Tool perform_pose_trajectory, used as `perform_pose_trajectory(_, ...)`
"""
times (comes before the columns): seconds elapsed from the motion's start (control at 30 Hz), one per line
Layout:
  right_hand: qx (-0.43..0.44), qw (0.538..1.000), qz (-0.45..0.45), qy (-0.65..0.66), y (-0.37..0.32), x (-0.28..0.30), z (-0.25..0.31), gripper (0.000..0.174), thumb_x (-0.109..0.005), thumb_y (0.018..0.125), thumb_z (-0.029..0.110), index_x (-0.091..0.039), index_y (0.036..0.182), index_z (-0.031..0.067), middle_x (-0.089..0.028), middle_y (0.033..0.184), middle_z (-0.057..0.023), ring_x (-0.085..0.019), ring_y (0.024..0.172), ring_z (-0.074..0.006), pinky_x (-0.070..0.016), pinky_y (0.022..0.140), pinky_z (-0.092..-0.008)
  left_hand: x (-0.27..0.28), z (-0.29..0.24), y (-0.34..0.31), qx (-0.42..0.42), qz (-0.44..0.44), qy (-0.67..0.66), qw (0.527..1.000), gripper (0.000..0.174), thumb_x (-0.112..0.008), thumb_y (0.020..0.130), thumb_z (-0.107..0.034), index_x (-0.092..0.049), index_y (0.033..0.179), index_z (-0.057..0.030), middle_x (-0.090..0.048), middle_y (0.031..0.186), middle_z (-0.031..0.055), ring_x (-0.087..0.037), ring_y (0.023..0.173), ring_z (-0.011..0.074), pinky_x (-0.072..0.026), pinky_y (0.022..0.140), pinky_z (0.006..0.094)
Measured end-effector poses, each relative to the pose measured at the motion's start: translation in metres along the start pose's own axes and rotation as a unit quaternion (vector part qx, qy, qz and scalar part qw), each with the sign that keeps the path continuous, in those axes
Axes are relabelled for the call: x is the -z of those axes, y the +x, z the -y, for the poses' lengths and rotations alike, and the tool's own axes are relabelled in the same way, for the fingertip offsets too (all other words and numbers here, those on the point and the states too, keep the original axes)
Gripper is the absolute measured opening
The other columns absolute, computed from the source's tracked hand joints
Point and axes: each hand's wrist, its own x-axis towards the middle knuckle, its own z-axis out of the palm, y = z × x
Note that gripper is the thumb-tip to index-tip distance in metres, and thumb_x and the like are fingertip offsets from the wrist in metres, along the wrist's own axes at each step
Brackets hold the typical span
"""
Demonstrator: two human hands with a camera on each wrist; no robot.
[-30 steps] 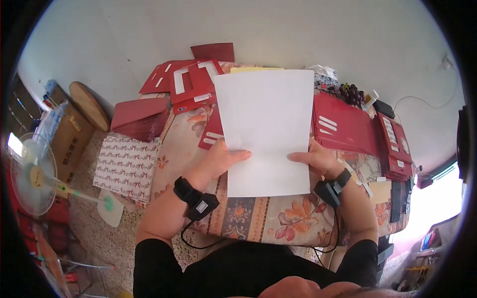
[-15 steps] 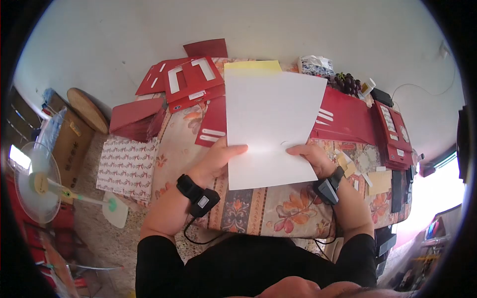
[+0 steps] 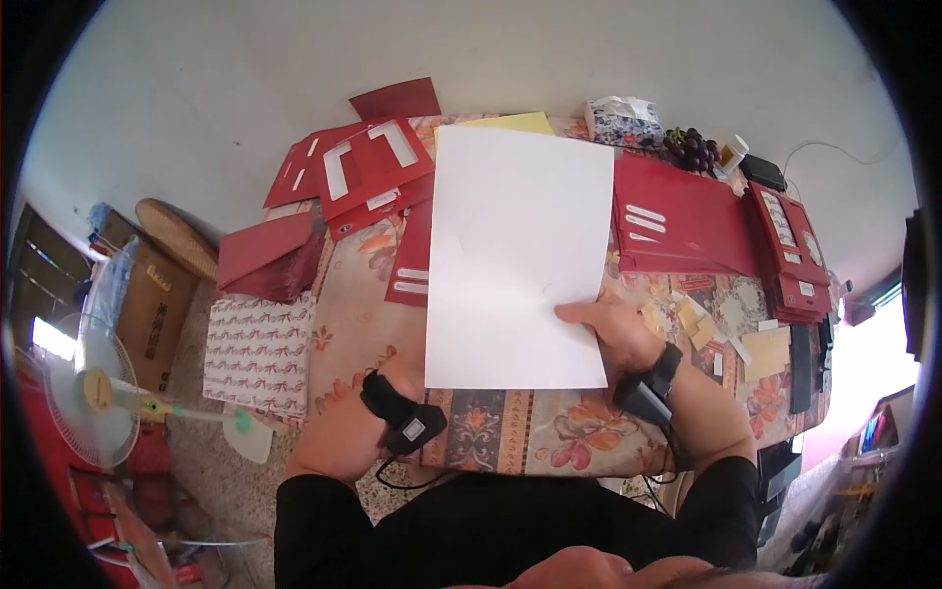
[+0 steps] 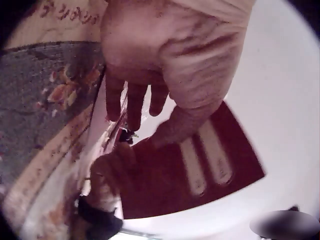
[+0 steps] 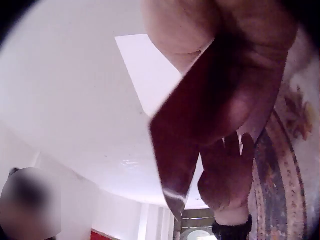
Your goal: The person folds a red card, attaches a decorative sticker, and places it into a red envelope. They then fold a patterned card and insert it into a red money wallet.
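A large card sheet (image 3: pixel 515 255), white on its upper face, is held up over the table. My right hand (image 3: pixel 620 329) grips its lower right edge, the thumb laid across the white face. In the left wrist view the underside of the card sheet (image 4: pixel 170 185) is dark red with two pale rounded strips. My left hand (image 3: pixel 404 371) is at the lower left edge, its fingers hidden behind the sheet in the head view. The left wrist view shows this left hand (image 4: pixel 160 65) with straight fingers and the thumb overlapping the red side.
Red folders (image 3: pixel 682 216) lie right of the sheet, with a red stack (image 3: pixel 785 255) beyond. More red cut-out pieces (image 3: pixel 378 172) are at back left, near a yellow sheet (image 3: pixel 530 122). A tissue pack (image 3: pixel 623 120), grapes (image 3: pixel 692 147) and a fan (image 3: pixel 93 393) stand around.
My left hand has let its thumb off the white face and moved down to the lower left edge. The right hand keeps its grip. The sheet has tilted and straightened again.
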Motion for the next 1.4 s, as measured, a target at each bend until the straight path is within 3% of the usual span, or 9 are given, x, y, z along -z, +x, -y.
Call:
perform_pose_trajectory(0.23,0.001,0.996,0.001,-0.086,-0.002,-0.004,-0.007,0.028,-0.054,0.084,0.005,-0.053,0.111,-0.0027,-0.062,0.094,-0.0132,-0.063,0.082,-0.0205,-0.0533,0.070,-0.0315,-0.004,0.013,-0.003,-0.069,-0.017,-0.019,0.997,0.040,-0.056,0.086,-0.011,-0.044,0.124,-0.0041,-0.052,0.118,0.0072,-0.050,0.108,0.0180,-0.0421,0.091,0.0345)
perform_pose_trajectory(0.3,-0.039,0.981,0.184,-0.035,0.006,0.015,-0.008,0.041,-0.054,0.088,0.018,-0.044,0.123,0.0015,-0.060,0.102,-0.0137,-0.062,0.085,-0.0193,-0.0516,0.071,-0.0282,-0.008,0.011,-0.005,-0.090,-0.020,-0.022,0.995,0.042,-0.056,0.086,-0.010,-0.043,0.125,-0.0046,-0.052,0.119,0.0072,-0.050,0.109,0.0184,-0.0414,0.092,0.0353)
perform_pose_trajectory(0.33,-0.039,0.981,0.187,-0.035,0.007,0.017,-0.007,0.041,-0.054,0.088,0.018,-0.044,0.123,0.0015,-0.060,0.102,-0.0137,-0.062,0.085,-0.0193,-0.0516,0.071,-0.0282,-0.011,0.007,-0.008,-0.001,-0.093,-0.083,0.992,0.040,-0.060,0.084,-0.011,-0.046,0.121,-0.0042,-0.053,0.117,0.0067,-0.051,0.107,0.0190,-0.0433,0.089,0.0371)
perform_pose_trajectory(0.47,0.070,0.966,0.247,0.021,0.008,0.008,-0.001,0.071,-0.061,0.084,0.027,-0.018,0.136,0.0046,-0.053,0.112,-0.0170,-0.061,0.088,-0.0227,-0.0513,0.074,-0.0305,-0.019,-0.008,0.000,-0.041,-0.119,-0.199,0.972,0.036,-0.059,0.086,-0.015,-0.047,0.120,-0.0076,-0.055,0.115,0.0066,-0.054,0.104,0.0204,-0.0451,0.085,0.0360)
perform_pose_trajectory(0.57,0.124,0.968,0.214,-0.046,0.009,0.001,-0.005,0.070,-0.066,0.081,0.021,-0.024,0.134,0.0038,-0.054,0.111,-0.0155,-0.060,0.090,-0.0233,-0.0508,0.076,-0.0308,-0.020,-0.007,0.001,-0.046,-0.134,-0.206,0.968,0.035,-0.059,0.086,-0.015,-0.048,0.119,-0.0096,-0.056,0.113,0.0052,-0.055,0.100,0.0178,-0.0464,0.081,0.0336)
perform_pose_trajectory(0.63,0.069,0.986,0.107,-0.105,0.011,0.000,-0.012,0.055,-0.066,0.081,0.014,-0.038,0.125,0.0022,-0.058,0.106,-0.0137,-0.062,0.087,-0.0217,-0.0518,0.074,-0.0305,-0.023,-0.007,0.000,-0.042,-0.151,-0.175,0.972,0.033,-0.060,0.086,-0.014,-0.049,0.116,-0.0103,-0.057,0.110,0.0033,-0.056,0.095,0.0151,-0.0479,0.075,0.0306)
perform_pose_trajectory(0.83,0.028,0.995,0.046,-0.079,0.009,-0.005,-0.013,0.021,-0.057,0.086,0.009,-0.055,0.104,-0.0018,-0.064,0.090,-0.0108,-0.064,0.075,-0.0189,-0.0541,0.068,-0.0293,-0.026,-0.006,-0.001,-0.035,-0.141,-0.132,0.980,0.030,-0.059,0.086,-0.014,-0.050,0.114,-0.0090,-0.059,0.104,0.0039,-0.059,0.087,0.0140,-0.0496,0.069,0.0280)
perform_pose_trajectory(1.23,0.120,0.984,0.009,-0.132,0.006,0.006,-0.004,0.020,-0.052,0.087,0.002,-0.053,0.106,-0.0018,-0.064,0.087,-0.0114,-0.064,0.072,-0.0170,-0.0551,0.064,-0.0283,-0.023,-0.015,0.001,-0.012,-0.078,-0.245,0.966,0.026,-0.048,0.092,-0.016,-0.049,0.114,-0.0042,-0.059,0.109,0.0110,-0.061,0.093,0.0207,-0.0517,0.077,0.0341)
perform_pose_trajectory(1.4,0.109,0.980,-0.012,-0.165,0.004,0.013,0.003,0.019,-0.053,0.087,0.002,-0.055,0.105,-0.0001,-0.064,0.084,-0.0106,-0.064,0.070,-0.0160,-0.0536,0.061,-0.0260,-0.015,-0.022,-0.001,0.012,-0.092,-0.111,0.990,0.024,-0.048,0.091,-0.015,-0.051,0.112,-0.0015,-0.062,0.101,0.0136,-0.063,0.087,0.0221,-0.0534,0.073,0.0337)
